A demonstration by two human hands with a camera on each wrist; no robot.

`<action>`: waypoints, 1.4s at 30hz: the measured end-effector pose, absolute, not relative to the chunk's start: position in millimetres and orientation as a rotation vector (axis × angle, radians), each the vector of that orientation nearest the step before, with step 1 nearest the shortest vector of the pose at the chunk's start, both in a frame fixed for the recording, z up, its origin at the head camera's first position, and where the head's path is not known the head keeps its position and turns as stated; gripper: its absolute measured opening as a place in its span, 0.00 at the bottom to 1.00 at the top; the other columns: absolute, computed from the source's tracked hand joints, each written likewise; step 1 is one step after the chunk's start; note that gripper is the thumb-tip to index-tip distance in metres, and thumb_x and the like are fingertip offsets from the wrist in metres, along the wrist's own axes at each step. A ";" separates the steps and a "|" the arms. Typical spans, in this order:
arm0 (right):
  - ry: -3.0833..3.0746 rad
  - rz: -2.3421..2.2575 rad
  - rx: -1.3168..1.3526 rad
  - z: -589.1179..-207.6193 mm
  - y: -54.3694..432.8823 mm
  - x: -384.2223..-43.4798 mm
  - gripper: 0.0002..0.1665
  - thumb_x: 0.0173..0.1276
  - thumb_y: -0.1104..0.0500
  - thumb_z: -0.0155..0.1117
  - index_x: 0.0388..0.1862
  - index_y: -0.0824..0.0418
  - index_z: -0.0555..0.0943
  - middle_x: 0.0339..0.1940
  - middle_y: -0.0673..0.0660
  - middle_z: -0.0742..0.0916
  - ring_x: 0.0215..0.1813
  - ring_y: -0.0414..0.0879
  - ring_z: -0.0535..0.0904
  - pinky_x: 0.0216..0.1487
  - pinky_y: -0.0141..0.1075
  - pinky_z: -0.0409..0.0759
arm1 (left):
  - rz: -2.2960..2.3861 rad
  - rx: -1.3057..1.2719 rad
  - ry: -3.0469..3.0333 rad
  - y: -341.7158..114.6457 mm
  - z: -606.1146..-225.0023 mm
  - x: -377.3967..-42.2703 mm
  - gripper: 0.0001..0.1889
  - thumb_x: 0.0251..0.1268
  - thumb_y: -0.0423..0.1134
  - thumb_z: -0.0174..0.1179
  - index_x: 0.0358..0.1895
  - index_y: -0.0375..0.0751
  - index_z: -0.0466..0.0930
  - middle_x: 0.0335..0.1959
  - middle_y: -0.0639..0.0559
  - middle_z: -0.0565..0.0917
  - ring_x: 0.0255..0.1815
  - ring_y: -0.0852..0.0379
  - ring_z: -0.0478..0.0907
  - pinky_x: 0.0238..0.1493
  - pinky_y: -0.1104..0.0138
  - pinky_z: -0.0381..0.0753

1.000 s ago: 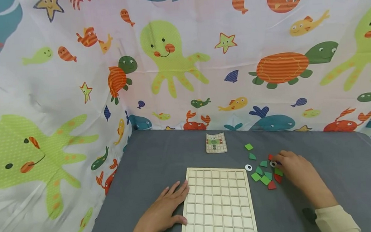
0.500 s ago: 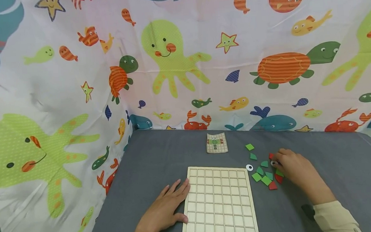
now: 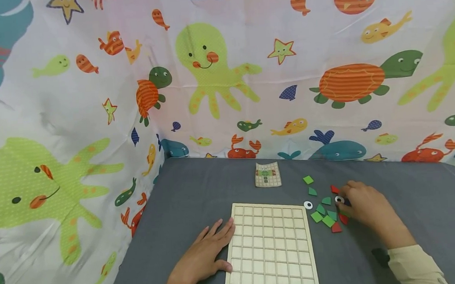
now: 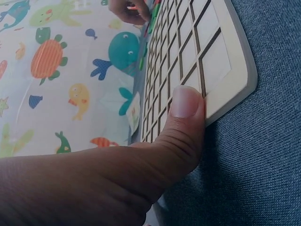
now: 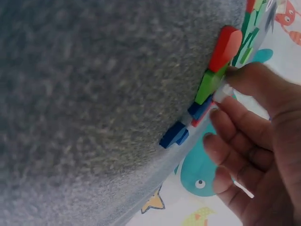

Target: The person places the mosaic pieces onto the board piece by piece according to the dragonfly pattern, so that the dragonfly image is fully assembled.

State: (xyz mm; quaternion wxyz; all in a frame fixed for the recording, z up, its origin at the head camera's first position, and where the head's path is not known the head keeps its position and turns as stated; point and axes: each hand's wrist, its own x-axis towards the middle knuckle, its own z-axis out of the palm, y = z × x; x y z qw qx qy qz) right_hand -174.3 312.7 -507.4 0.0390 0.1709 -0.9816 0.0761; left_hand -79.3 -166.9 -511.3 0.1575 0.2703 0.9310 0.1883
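Note:
My left hand (image 3: pixel 205 253) rests with spread fingers along the left edge of a wooden grid board (image 3: pixel 272 246); in the left wrist view its thumb (image 4: pixel 186 106) presses on the board's rim. On the right, my right hand (image 3: pixel 364 203) is bent down over a cluster of small tiles. Its thumb (image 5: pixel 249 80) lies close to a green tile (image 5: pixel 209 84) and a white eye tile (image 3: pixel 339 199); whether it pinches either is unclear. A red tile (image 5: pixel 225 47) and a blue tile (image 5: pixel 174 134) lie nearby. The palm hides part of the cluster in the head view.
A small pattern card (image 3: pixel 267 175) lies behind the board. Another eye tile (image 3: pixel 308 205), a light green tile (image 3: pixel 307 179) and several others lie between board and right hand. A printed sea-animal cloth (image 3: pixel 222 72) hangs along the back and left of the grey table (image 3: pixel 191 188).
My right fingers have drawn back slightly to the right, uncovering more of the red tile and the eye tile. The left hand stays on the board. The head view has shifted slightly.

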 end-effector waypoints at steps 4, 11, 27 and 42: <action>-3.033 0.316 0.478 -499.5 299.7 -168.5 0.16 0.64 0.54 0.77 0.39 0.65 0.86 0.34 0.54 0.83 0.33 0.48 0.80 0.34 0.53 0.84 | 0.553 0.760 2.640 -166.1 -510.6 -80.3 0.56 0.59 0.59 0.70 0.88 0.50 0.51 0.88 0.56 0.50 0.88 0.44 0.49 0.82 0.41 0.53; -2.978 0.573 0.566 -484.8 245.3 -153.9 0.14 0.69 0.57 0.75 0.47 0.64 0.86 0.41 0.55 0.87 0.41 0.50 0.86 0.36 0.46 0.86 | 0.596 0.707 2.627 -166.2 -510.8 -80.3 0.56 0.58 0.57 0.72 0.88 0.50 0.50 0.89 0.53 0.49 0.88 0.43 0.49 0.82 0.40 0.53; -2.950 0.601 0.848 -489.9 141.1 -150.6 0.12 0.67 0.56 0.78 0.44 0.60 0.87 0.38 0.50 0.85 0.37 0.40 0.83 0.32 0.33 0.81 | 0.643 0.517 2.596 -161.5 -505.3 -79.2 0.58 0.54 0.55 0.74 0.88 0.59 0.50 0.89 0.55 0.46 0.88 0.33 0.34 0.64 0.13 0.33; -2.907 0.314 0.890 -500.7 101.6 -150.3 0.20 0.62 0.46 0.83 0.26 0.53 0.80 0.23 0.45 0.78 0.22 0.37 0.71 0.21 0.35 0.71 | 0.614 0.463 2.599 -160.3 -501.2 -78.7 0.57 0.54 0.57 0.74 0.88 0.63 0.51 0.89 0.51 0.44 0.87 0.30 0.31 0.64 0.13 0.35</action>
